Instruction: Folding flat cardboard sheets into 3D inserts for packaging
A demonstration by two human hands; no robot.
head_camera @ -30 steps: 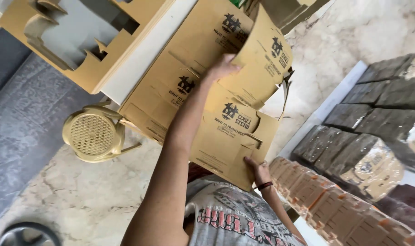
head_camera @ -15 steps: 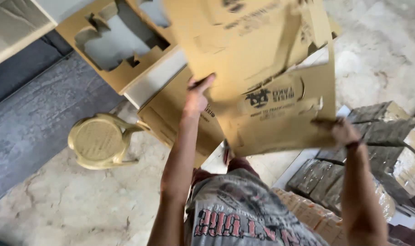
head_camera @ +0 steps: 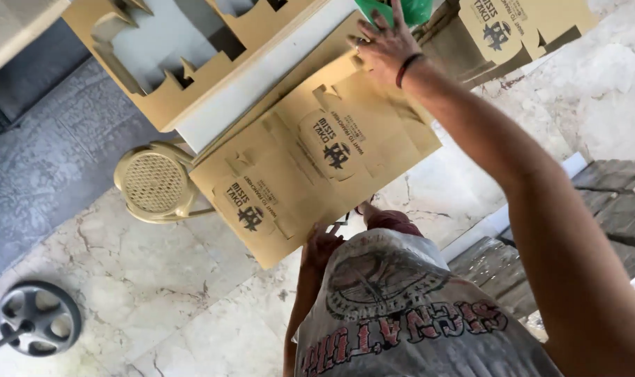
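Lowered since before, flat cardboard sheet (head_camera: pixel 310 174) spans left hand (head_camera: pixel 322 246) to right hand (head_camera: pixel 384 45).

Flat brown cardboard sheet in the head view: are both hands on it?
Yes, the right hand presses on the far end of the flat brown cardboard sheet while the left hand holds its near edge.

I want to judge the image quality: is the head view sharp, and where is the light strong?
Head view: mostly sharp on the cardboard sheet and both hands; strong daylight washes out the marble floor at upper right; the wicker chair is evenly lit; wide-angle tilt skews the lines.
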